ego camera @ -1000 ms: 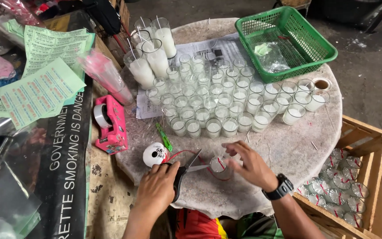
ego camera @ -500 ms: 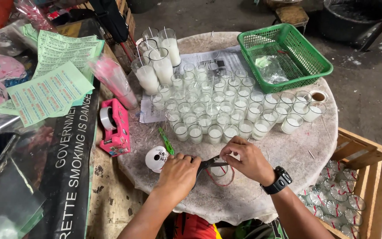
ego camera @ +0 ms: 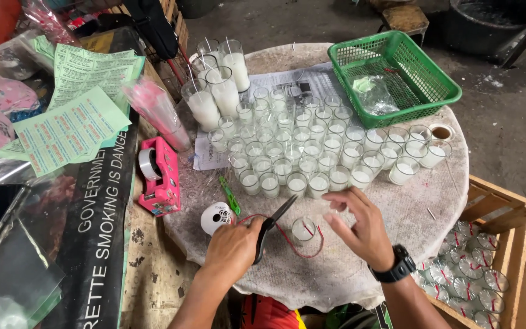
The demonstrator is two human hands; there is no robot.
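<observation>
My left hand (ego camera: pixel 234 248) grips black scissors (ego camera: pixel 273 228), blades pointing up and to the right. Beside the blades stands a small glass candle (ego camera: pixel 304 230) with red string (ego camera: pixel 312 253) looped around it on the round cloth-covered table (ego camera: pixel 397 213). My right hand (ego camera: pixel 362 226), with a black watch on the wrist, hovers with fingers spread just right of that candle, reaching toward the front row of small white-wax glasses (ego camera: pixel 296 183). A white spool (ego camera: pixel 216 217) with red thread lies left of my left hand.
Several taller wax-filled glasses (ego camera: pixel 214 97) stand at the back left. A green plastic basket (ego camera: pixel 394 76) sits back right. A pink tape dispenser (ego camera: pixel 158 176), green paper sheets (ego camera: pixel 71 122) and a green pen (ego camera: pixel 229 196) lie left. A wooden crate (ego camera: pixel 494 268) of glasses stands lower right.
My right hand has let go near the scissors and lifted with fingers spread toward the candle rows. The single candle with red string now stands free beside the scissors.
</observation>
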